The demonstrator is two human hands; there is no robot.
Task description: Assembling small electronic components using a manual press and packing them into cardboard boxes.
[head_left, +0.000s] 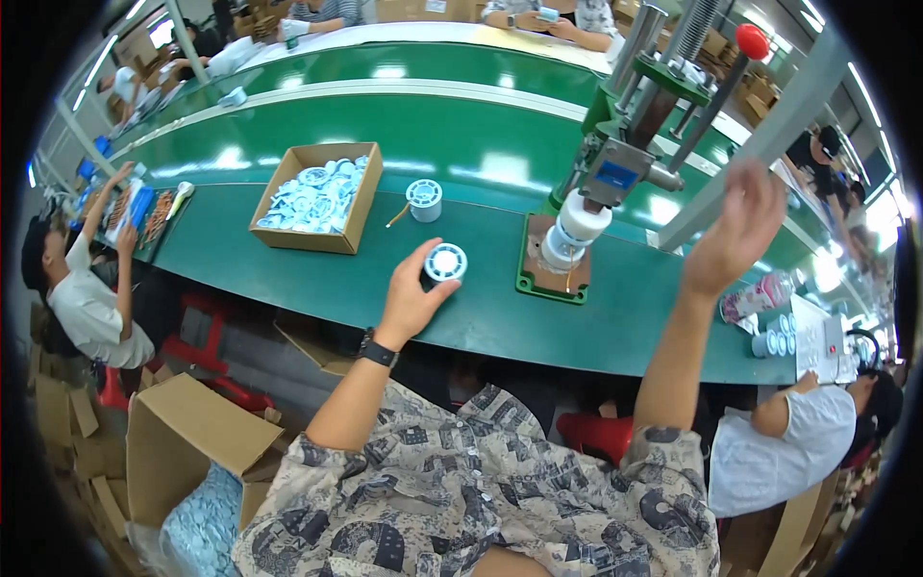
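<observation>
My left hand [413, 300] curls its thumb and fingers round a light-blue round plastic housing [446, 262] with a spoked top, just over the green bench. A similar housing [424, 200], with a short yellowish wire beside it, stands a little farther off. My right hand [738, 231] is raised on the right, blurred, fingers stretched upward and nothing visible in them. It is apart from the red knob [752, 41] on the lever of a hand press [620, 168]. Under the press ram, a white cylindrical part [565, 245] sits on the base [553, 286], a thin wire hanging from it.
A cardboard box [363, 207] of pale-blue plastic pieces stands left on the bench [500, 322]. Behind runs a green conveyor [461, 125]. A pink-labelled bottle [760, 296] and several housings [775, 338] are at the right, near a co-worker [788, 442]. Another person [91, 298] works at the left.
</observation>
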